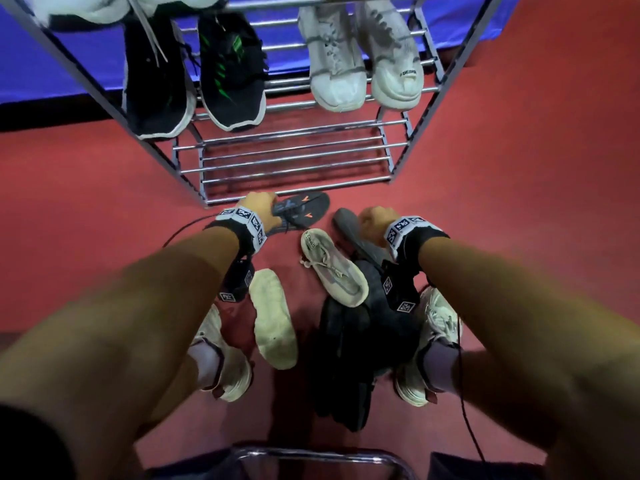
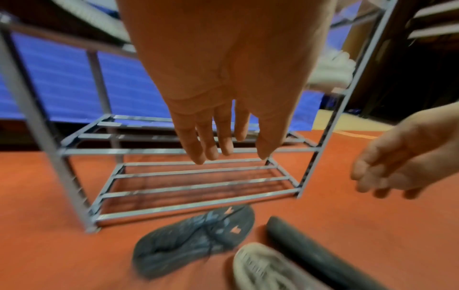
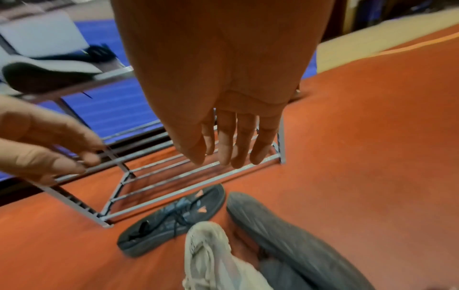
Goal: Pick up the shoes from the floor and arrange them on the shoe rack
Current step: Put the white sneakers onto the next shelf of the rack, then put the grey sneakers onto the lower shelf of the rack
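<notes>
Both hands hang empty, fingers straight and apart: the left hand [image 2: 218, 109] above the dark grey lace-up trainer with orange marks [image 2: 196, 239], the right hand [image 3: 223, 109] above a dark grey upturned shoe [image 3: 285, 231], likely to lift a pair. Both lie on the red floor [image 1: 502, 209] by the front edge of the chrome-barred shoe rack [image 1: 294, 164], whose lowest shelf is free. A cream knit trainer [image 1: 332, 268] bears small unreadable lettering

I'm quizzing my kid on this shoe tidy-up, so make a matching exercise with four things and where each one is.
Things:
1. black and green sneakers
2. white sneakers
3. dark shoe with orange marks
4. left hand

Places:
A. on the floor before the rack
B. rack shelf, right side
C. above the dark shoe, holding nothing
D. rack shelf, left side

Pairs: 1-D, 2-B, 3-A, 4-C
</notes>
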Motion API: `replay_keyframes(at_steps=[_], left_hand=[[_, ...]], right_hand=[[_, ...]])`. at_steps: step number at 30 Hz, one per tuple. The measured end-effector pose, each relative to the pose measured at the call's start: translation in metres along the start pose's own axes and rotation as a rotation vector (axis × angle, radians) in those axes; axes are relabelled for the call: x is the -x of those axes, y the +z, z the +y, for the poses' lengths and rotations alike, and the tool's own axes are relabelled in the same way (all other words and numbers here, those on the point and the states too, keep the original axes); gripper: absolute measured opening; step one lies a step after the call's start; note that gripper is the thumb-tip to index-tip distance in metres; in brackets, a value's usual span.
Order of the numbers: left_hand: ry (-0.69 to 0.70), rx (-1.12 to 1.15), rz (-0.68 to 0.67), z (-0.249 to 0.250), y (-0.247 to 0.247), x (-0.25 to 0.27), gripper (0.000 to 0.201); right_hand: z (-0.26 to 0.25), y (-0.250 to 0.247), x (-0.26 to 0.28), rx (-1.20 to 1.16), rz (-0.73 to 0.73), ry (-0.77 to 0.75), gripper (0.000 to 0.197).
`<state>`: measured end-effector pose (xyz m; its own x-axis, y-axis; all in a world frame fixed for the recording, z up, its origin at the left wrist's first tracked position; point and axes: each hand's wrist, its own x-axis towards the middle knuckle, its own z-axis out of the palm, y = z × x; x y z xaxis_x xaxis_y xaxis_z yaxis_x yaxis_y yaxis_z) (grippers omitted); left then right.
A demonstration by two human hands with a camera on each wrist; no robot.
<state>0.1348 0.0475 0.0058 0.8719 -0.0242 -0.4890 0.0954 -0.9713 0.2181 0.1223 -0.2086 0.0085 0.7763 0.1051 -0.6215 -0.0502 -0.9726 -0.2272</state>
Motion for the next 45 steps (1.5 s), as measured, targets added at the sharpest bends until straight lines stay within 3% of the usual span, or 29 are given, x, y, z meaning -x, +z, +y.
replay_keyframes(at_steps=[2, 3, 9, 15, 18, 22, 27, 32, 38, 41, 43, 45], left_hand=[[-0.031, -0.025, -0.036, -0.013, 0.018, 0.002, 0.037], [-0.059, -0.024, -0.072, -0.023, 0.049, -0.028, 0.041], [-0.129, 0.023, -0.095, -0.047, 0.104, -0.059, 0.068], [-0.195, 0.029, -0.074, -0.062, 0.135, -0.097, 0.085], [-0.203, 0.012, -0.093, -0.067, 0.14, -0.111, 0.087], [-0.221, 0.025, -0.053, -0.059, 0.137, -0.113, 0.065], [-0.34, 0.115, -0.084, -0.044, 0.135, -0.098, 0.058], [-0.326, 0.154, -0.168, -0.053, 0.148, -0.089, 0.04], [-0.298, 0.14, -0.221, -0.051, 0.147, -0.09, 0.029], [-0.307, 0.159, -0.186, -0.048, 0.149, -0.089, 0.031], [-0.346, 0.194, -0.149, -0.042, 0.155, -0.086, 0.041], [-0.378, 0.219, -0.132, -0.034, 0.16, -0.079, 0.053]], right_hand=[[0.006, 0.02, -0.003, -0.02, -0.038, 0.044, 0.03], [0.017, 0.047, -0.038, -0.029, -0.079, 0.091, 0.032], [0.059, 0.102, -0.076, -0.206, -0.111, 0.223, 0.05], [0.073, 0.118, -0.1, -0.301, -0.116, 0.266, 0.077], [0.082, 0.109, -0.106, -0.324, 0.004, 0.291, 0.05], [0.094, 0.091, -0.104, -0.453, 0.095, 0.295, 0.032], [0.099, 0.086, -0.101, -0.483, 0.151, 0.23, 0.03], [0.094, 0.079, -0.106, -0.462, 0.155, 0.174, 0.034], [0.088, 0.079, -0.125, -0.175, 0.085, 0.179, 0.059], [0.083, 0.082, -0.12, -0.116, 0.228, 0.191, 0.059], [0.081, 0.083, -0.113, -0.07, 0.327, 0.152, 0.05], [0.079, 0.087, -0.107, -0.082, 0.317, 0.093, 0.035]])
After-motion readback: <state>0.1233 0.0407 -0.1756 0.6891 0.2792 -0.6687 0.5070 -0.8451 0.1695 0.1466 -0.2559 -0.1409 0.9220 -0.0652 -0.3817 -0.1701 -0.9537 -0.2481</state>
